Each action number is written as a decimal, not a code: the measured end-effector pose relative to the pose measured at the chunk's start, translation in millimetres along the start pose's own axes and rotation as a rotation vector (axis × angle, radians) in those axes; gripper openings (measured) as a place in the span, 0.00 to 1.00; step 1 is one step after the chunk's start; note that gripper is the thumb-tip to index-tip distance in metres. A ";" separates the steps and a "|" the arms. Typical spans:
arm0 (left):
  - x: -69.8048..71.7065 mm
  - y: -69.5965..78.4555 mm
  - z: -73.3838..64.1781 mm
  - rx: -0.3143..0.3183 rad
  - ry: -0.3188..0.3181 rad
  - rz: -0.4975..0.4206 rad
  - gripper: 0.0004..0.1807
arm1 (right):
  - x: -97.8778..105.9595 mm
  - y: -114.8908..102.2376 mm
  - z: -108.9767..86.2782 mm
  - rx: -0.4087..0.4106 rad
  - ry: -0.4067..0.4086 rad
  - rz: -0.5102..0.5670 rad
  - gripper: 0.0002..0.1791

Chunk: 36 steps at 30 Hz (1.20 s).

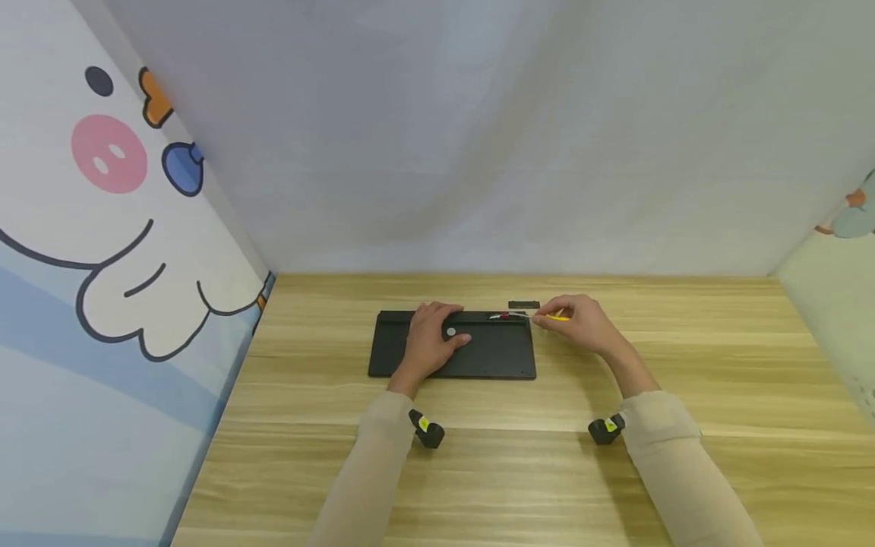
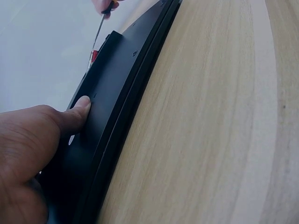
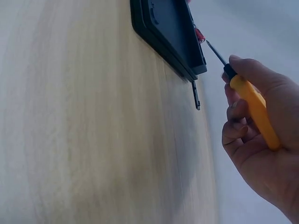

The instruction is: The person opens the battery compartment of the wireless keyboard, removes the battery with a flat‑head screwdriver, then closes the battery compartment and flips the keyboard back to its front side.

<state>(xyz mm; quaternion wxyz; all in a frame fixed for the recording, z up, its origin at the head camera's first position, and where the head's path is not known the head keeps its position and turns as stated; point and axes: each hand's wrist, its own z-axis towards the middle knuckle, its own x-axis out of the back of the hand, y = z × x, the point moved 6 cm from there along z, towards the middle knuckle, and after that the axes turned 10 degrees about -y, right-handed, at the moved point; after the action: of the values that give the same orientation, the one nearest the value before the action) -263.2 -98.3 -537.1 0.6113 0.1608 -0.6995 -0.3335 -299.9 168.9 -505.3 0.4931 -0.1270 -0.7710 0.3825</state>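
A black keyboard (image 1: 492, 353) lies face down on the table, with a round pale spot on its underside. My left hand (image 1: 429, 338) holds its left half, thumb on the underside and fingers over the far edge. My right hand (image 1: 579, 323) grips a screwdriver (image 3: 256, 109) by its yellow handle, just off the keyboard's right end. The thin metal shaft points left, its tip at a red battery (image 3: 199, 35) in the slot along the far edge. Whether the tip touches the battery, I cannot tell. Behind the right end lies a small black battery cover (image 1: 524, 305).
The wooden table (image 1: 506, 479) meets a pale wall (image 1: 478, 152) just behind the keyboard. A cartoon-printed panel (image 1: 41, 319) borders the left side. Black wrist-worn devices (image 1: 428, 430) sit at both sleeve cuffs.
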 end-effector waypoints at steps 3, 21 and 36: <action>0.4 0.3 0.3 -0.004 0.005 -0.002 0.30 | 1.1 -3.1 -3.1 -0.008 0.011 -0.014 0.12; -0.9 -0.7 1.2 0.020 -0.001 -0.002 0.30 | 8.2 -8.7 -23.5 0.044 0.226 -0.131 0.10; -1.2 -0.1 2.1 0.023 0.004 0.013 0.30 | 23.0 9.0 -52.5 -0.095 0.303 -0.202 0.12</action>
<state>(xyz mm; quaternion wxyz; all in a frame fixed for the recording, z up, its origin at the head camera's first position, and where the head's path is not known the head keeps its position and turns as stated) -265.0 -97.0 -538.2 0.6128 0.1641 -0.7032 -0.3210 -267.6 212.6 -484.9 0.6330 -0.1282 -0.7140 0.2704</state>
